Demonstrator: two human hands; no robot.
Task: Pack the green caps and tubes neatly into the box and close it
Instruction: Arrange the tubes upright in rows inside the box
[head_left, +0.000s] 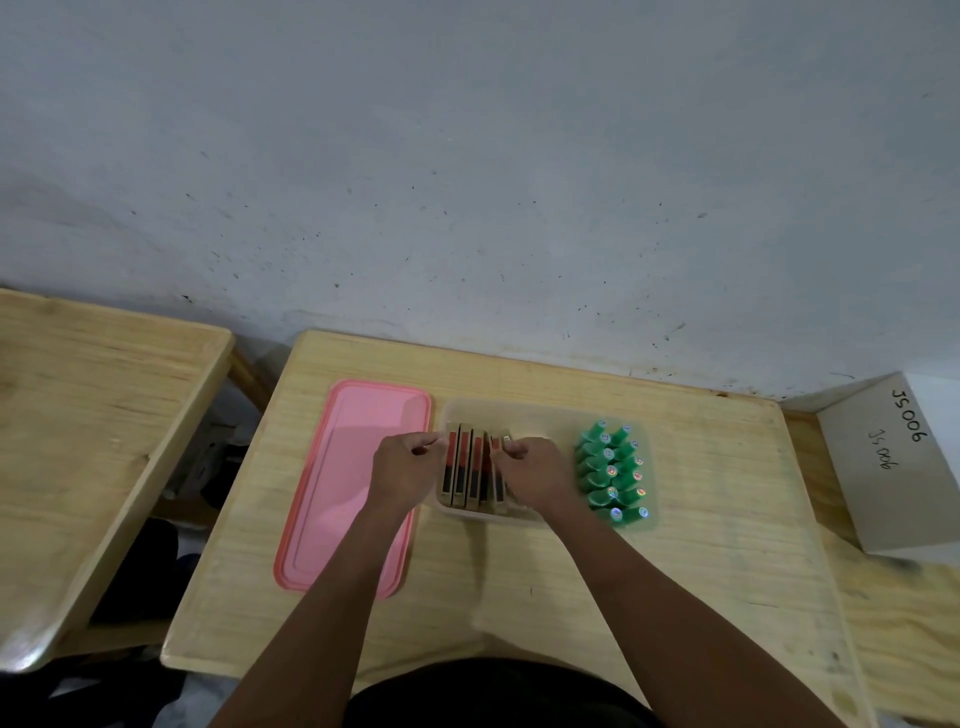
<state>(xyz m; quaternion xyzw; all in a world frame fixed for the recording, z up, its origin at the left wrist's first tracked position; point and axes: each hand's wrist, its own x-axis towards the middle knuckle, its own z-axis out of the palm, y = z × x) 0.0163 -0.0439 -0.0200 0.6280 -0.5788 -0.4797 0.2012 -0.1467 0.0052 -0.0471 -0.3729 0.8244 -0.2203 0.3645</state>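
A translucent box (540, 410) stands open on the wooden table. Its right part holds several green caps (613, 470) packed in two rows. Its left part holds a row of red-and-gold tubes (470, 470) standing on edge. My left hand (402, 465) pinches the leftmost tubes with curled fingers. My right hand (527, 470) grips the rightmost tubes, so both hands press the row from either side. The pink lid (348, 488) lies flat on the table left of the box.
A white cardboard box (893, 462) marked JS006 sits at the table's right edge. A second wooden table (88, 431) stands to the left, across a gap. A grey wall runs behind.
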